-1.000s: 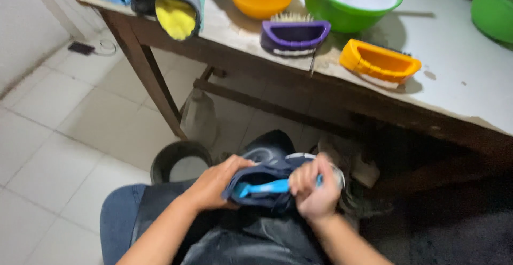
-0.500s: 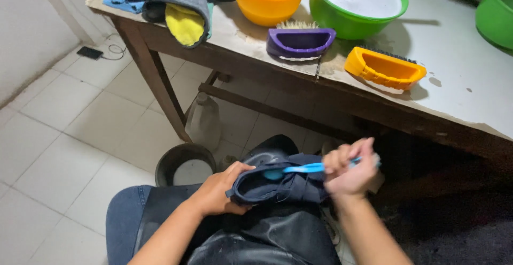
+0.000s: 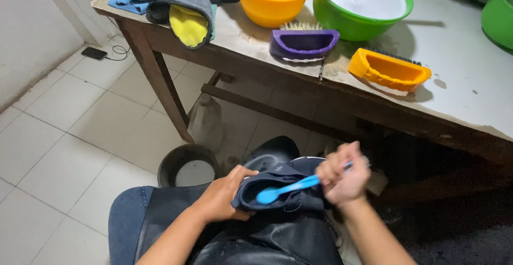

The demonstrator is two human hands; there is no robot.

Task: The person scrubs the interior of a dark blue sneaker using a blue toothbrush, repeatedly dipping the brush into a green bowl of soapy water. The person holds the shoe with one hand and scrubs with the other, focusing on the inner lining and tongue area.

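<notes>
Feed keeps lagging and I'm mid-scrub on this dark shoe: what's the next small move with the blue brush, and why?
Probably push the blue brush down into the dark shoe. Its head sits at the shoe's opening, over the inside, the right hand grips the handle's far end, and the left hand holds the shoe's near side on the lap, so the shoe looks steady enough for a stroke.

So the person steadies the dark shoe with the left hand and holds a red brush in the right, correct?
Not quite: the brush is blue, not red, as the head view shows. The left hand does steady the dark shoe, and the right hand holds the brush.
</notes>
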